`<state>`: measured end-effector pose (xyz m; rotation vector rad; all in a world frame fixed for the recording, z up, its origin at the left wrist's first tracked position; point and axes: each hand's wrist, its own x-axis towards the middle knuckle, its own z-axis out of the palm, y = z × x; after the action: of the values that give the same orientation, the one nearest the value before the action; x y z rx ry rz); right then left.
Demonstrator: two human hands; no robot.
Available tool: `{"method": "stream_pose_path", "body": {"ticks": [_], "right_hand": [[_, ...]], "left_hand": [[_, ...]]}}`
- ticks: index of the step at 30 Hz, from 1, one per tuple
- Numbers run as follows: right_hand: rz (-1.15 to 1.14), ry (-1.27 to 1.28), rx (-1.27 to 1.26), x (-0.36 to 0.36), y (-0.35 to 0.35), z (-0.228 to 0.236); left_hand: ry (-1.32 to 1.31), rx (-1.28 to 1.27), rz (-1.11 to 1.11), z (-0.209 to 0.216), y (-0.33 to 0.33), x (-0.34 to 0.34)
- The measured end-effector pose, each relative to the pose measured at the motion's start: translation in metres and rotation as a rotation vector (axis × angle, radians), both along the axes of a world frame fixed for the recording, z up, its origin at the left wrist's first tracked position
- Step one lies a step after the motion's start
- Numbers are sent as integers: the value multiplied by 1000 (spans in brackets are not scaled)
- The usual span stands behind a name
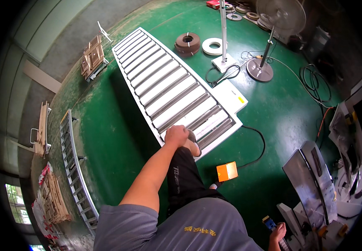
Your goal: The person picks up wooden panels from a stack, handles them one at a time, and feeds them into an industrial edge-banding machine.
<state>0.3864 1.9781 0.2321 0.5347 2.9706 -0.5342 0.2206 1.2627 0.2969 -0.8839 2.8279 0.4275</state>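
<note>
Both grips unclear: left hand (177, 136) by the roller conveyor (164, 81), right hand (279, 231) near a grey panel (300, 171), orange box (227, 171) between.

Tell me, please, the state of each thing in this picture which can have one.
left hand: fingers curled, grip hidden
right hand: fingers bent, grip unclear
roller table: standing; rollers turning or still, cannot tell
orange box: on the floor
black cable: curved, between table and box
fan: upright; spinning or stopped, cannot tell
brown rolls: stacked flat
white roll: lying flat
white pole: upright
</note>
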Motion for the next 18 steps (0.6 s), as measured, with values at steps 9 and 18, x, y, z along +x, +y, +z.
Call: {"method": "stream_pose_path", "body": {"ticks": [9,18], "right_hand": [[-33,-33,6,3,2,0],[-40,-47,-9,1,2,4]], "left_hand": [[-36,7,12,-8,1,-4],[-23,2,8,-23,1,-7]]}}
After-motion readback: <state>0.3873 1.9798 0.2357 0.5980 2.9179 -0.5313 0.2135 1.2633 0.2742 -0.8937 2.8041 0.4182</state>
